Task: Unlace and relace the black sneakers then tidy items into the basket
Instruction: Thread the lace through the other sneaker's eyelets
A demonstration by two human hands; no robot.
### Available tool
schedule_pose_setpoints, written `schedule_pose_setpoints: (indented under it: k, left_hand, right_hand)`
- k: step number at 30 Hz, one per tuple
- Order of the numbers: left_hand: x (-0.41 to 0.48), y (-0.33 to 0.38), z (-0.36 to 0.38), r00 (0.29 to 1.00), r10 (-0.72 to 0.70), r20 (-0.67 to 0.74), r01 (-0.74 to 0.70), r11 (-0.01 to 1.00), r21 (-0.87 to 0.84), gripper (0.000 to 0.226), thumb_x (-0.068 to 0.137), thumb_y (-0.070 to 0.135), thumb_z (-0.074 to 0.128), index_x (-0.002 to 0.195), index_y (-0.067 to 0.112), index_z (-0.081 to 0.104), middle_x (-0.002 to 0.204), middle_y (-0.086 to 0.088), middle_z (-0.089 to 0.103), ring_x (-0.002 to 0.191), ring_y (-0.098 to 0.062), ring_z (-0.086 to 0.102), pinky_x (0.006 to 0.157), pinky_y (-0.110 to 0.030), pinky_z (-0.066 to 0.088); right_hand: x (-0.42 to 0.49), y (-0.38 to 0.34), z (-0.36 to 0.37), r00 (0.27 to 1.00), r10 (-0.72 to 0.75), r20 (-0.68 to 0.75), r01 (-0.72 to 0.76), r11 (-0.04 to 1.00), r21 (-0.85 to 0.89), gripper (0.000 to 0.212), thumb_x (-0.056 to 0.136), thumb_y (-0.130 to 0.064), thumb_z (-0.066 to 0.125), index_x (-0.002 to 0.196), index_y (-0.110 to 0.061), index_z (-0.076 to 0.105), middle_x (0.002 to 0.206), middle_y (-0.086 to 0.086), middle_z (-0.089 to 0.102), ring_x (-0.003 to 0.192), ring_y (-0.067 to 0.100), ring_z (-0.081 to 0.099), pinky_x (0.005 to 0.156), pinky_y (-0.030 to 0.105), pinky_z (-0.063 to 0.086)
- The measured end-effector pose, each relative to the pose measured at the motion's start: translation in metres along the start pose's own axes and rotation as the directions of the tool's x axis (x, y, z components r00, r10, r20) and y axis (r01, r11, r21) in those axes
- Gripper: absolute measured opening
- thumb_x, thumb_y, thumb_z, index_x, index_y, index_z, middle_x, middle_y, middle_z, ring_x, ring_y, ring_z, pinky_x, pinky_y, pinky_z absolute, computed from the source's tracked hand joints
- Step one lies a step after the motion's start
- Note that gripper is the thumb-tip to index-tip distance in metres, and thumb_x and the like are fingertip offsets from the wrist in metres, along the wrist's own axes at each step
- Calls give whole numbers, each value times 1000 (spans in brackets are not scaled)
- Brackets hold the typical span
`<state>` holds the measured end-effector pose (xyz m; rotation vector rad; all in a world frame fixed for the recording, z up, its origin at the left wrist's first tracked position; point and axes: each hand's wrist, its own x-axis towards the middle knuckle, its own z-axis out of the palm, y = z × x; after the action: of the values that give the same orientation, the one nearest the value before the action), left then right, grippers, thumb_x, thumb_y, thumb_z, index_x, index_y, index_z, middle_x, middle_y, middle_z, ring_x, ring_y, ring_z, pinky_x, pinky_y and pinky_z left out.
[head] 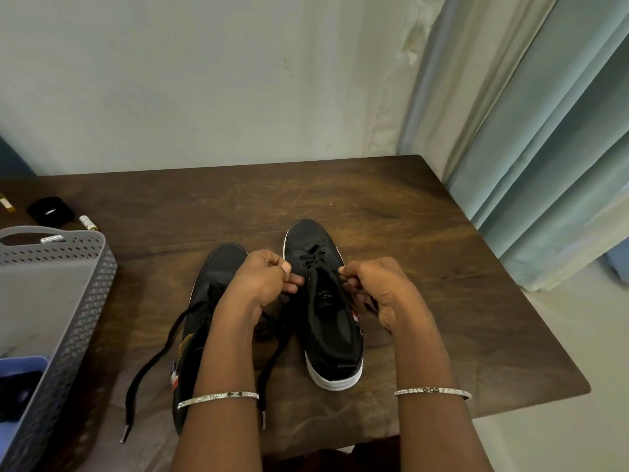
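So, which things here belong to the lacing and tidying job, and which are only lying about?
Job: sneaker being laced, its lace, second sneaker, grey basket; probably black round object and small bottle, for tidying.
Only around: curtain, table, blue thing inside the basket.

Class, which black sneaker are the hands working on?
The sneaker on the right: the left hand and right hand pinch its lace. The left sneaker has a loose lace.

Bare forearms, no sleeves; each wrist wears a thin silver bangle (218,398) with small dark markings.
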<state>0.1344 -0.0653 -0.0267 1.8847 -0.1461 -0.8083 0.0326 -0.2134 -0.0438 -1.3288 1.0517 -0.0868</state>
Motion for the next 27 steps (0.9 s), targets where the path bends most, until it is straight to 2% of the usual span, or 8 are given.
schedule_pose_setpoints:
  k: [2, 5, 7, 9, 13, 17, 23, 27]
  left_hand:
    - [1, 0, 0, 1000, 19, -3, -19, 1000, 8, 16, 105, 5, 44, 95, 6, 58, 75, -6, 69, 59, -14, 56, 62, -28, 47]
    - [5, -1, 2, 1000, -12, 18, 11, 999, 53, 25, 105, 8, 43, 93, 8, 64, 79, -8, 61, 63, -18, 51, 63, -32, 49]
    - [5, -1, 4, 998, -34, 46, 29, 994, 103, 21, 103, 16, 53, 94, 10, 71, 91, -8, 65, 82, -25, 62, 86, -46, 55]
    - [2, 1, 6, 999, -41, 24, 37, 984, 175, 13, 93, 27, 70, 90, 15, 76, 100, -6, 71, 100, -28, 66, 99, -47, 52]
    - [2, 5, 11, 988, -21, -155, 55, 973, 223, 10, 78, 27, 85, 77, 21, 79, 92, -3, 73, 89, -18, 66, 88, -38, 56]
    - [3, 6, 13, 979, -47, -197, 86, 977, 194, 12, 79, 26, 85, 81, 16, 79, 91, -3, 72, 80, -16, 61, 75, -34, 48]
    - [4, 6, 11, 957, -64, -283, 127, 969, 210, 17, 78, 28, 83, 86, 14, 76, 91, -5, 71, 88, -26, 64, 84, -39, 55]
    - [2, 8, 12, 953, -62, -298, 146, 952, 269, 15, 82, 28, 76, 80, 14, 70, 86, -5, 68, 78, -23, 61, 76, -35, 54]
  right_hand:
    - [-2, 0, 1, 998, -51, 24, 52, 998, -44, 15, 89, -11, 71, 74, -10, 71, 53, -3, 58, 54, 10, 53, 49, 22, 40]
    - [-4, 3, 1, 986, -154, 62, 159, 983, -91, 17, 87, -25, 79, 77, -12, 76, 63, -2, 68, 58, 10, 60, 53, 25, 45]
    - [-4, 4, 1, 975, -218, 46, 223, 962, -156, 18, 86, -28, 81, 76, -13, 77, 72, 2, 72, 64, 13, 62, 58, 28, 47]
    - [-5, 4, 2, 971, -239, 23, 238, 943, -233, 20, 89, -28, 78, 76, -13, 76, 69, 1, 68, 56, 10, 56, 50, 23, 42]
    - [-7, 0, 5, 988, -151, 27, 152, 954, -257, 29, 93, -28, 69, 73, -7, 69, 63, 1, 61, 52, 12, 53, 47, 24, 40]
    - [-7, -2, 15, 994, -111, -12, 106, 976, -191, 29, 90, -24, 63, 63, -16, 60, 63, 2, 57, 55, 16, 50, 55, 30, 40]
    - [-11, -6, 18, 999, 23, -25, -23, 1000, -12, 16, 93, -14, 60, 77, -12, 65, 63, 0, 58, 55, 12, 51, 47, 25, 38]
    - [-9, -3, 21, 999, 31, -35, -31, 999, -8, 16, 92, -12, 61, 76, -10, 64, 57, 0, 56, 45, 11, 48, 39, 22, 36]
